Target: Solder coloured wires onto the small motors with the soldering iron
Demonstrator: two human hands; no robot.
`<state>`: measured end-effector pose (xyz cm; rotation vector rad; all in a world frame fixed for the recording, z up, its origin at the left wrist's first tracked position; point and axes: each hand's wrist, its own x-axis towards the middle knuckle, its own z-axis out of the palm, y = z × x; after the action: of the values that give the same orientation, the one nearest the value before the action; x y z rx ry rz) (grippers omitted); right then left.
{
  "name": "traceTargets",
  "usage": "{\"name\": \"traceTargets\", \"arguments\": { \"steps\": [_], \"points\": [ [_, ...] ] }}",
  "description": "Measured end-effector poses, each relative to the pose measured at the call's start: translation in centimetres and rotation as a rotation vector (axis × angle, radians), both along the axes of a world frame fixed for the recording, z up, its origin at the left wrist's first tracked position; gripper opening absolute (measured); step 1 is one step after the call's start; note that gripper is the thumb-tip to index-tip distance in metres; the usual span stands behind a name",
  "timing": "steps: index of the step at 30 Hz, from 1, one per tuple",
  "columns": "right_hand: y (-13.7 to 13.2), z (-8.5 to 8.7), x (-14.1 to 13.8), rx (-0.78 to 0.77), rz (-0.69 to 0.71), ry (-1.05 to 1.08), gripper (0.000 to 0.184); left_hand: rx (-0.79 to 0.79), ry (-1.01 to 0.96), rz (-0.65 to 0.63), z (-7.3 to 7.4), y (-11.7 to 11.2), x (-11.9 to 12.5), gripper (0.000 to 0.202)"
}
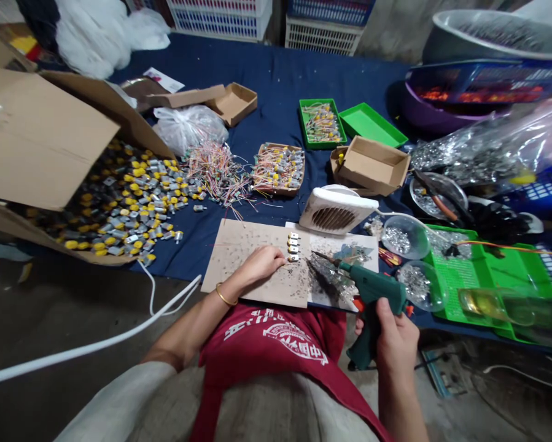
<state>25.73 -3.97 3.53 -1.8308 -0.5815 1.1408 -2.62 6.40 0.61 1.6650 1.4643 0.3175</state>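
The left hand (257,266) lies low and flat on a cardboard sheet (239,245), its fingers close together and holding nothing that I can see. Its fingertips come just beside a short row of four small metal motors (293,247), perhaps touching the lowest one, but from here it is hard to be sure. The row goes from far to near on the sheet, and each motor lies sideways across it, so the left hand is the nearer hand and comes at them from the left.

The right hand (398,344) is closed around the grip of a green hot glue gun (372,294), with its thin nozzle pointing up and left. The nozzle tip stops a little to the right of the row, not touching it.

Just right of the motors, the cardboard meets a paler sheet (344,258) marked by many glue threads. The far edge of the cardboard has some open room beyond the row, and the near edge comes close to the person's red shirt (276,350). A small white fan (335,209) stands past the far edge, and a glass bowl of silver pieces (404,236) is to the right.
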Motion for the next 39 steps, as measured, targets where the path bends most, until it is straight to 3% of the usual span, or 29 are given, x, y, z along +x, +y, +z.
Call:
{"name": "traceTargets", "arguments": {
  "steps": [13, 24, 34, 39],
  "points": [
    [0.8, 1.5, -1.1, 0.001, 0.016, 0.009, 0.063, -0.326, -0.28, 0.115, -2.0, 0.1, -0.5, 0.026],
    [0.3, 0.4, -0.7, -0.007, -0.023, -0.011, 0.061, -0.377, -0.315, 0.165, -1.2, 0.0, -0.4, 0.026],
    [0.8, 1.8, -1.6, -0.04, -0.029, 0.011, 0.071, -0.376, -0.345, 0.161, -2.0, 0.0, 0.0, 0.021],
    [0.8, 2.5, -1.8, -0.066, -0.031, 0.024, 0.069, -0.362, -0.452, 0.209, -0.7, 0.6, -1.4, 0.026]
  ]
}}
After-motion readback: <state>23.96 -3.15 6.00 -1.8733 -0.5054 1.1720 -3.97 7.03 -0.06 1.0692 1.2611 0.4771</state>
